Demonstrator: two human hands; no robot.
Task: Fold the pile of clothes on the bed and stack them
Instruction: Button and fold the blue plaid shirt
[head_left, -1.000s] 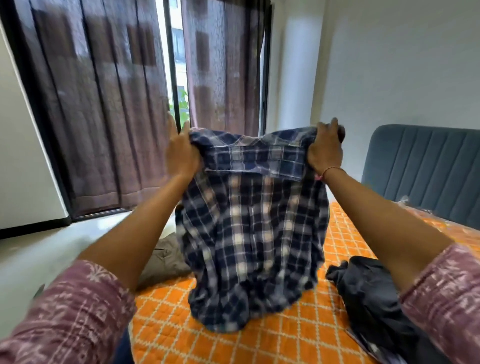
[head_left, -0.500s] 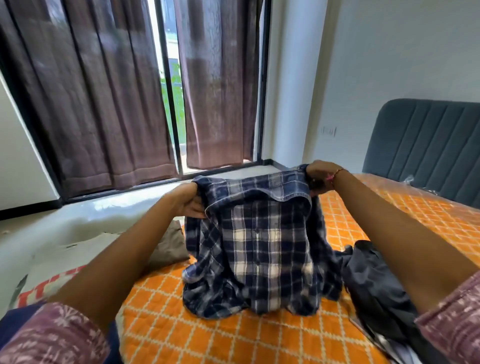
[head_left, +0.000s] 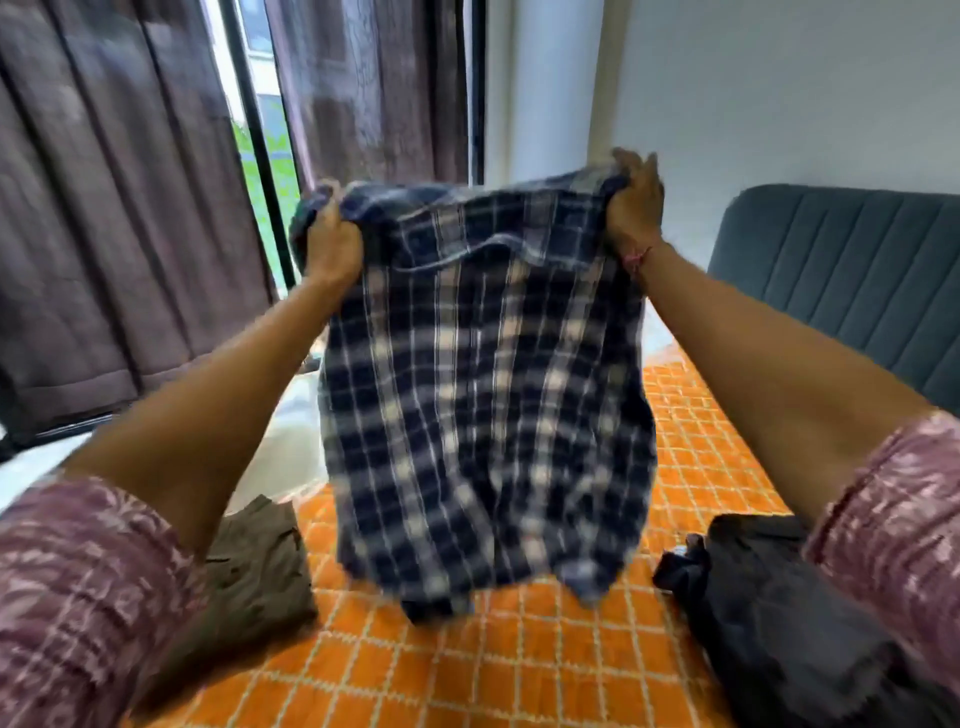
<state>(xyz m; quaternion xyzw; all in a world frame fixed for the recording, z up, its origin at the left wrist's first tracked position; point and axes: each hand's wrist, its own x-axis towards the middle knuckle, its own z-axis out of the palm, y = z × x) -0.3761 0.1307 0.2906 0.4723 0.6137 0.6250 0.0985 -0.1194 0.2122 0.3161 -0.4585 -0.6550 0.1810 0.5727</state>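
Olive-brown garment (head_left: 260, 561) lies crumpled at left on the orange bedspread (head_left: 467, 670). Left hand (head_left: 332, 244) and right hand (head_left: 635, 208) are held well apart, each clamped on a shoulder of the plaid shirt (head_left: 483, 410), which hangs in the air above the bed with its hem just off the cover (fabric blurred). Step judged: shaking it flat. Keep shoulders level and taut, lower hem first. Dark clothes (head_left: 779, 623) wait at right.

Both arms out, raised; left hand (head_left: 332, 244) & right hand (head_left: 635, 208) fists clenched.
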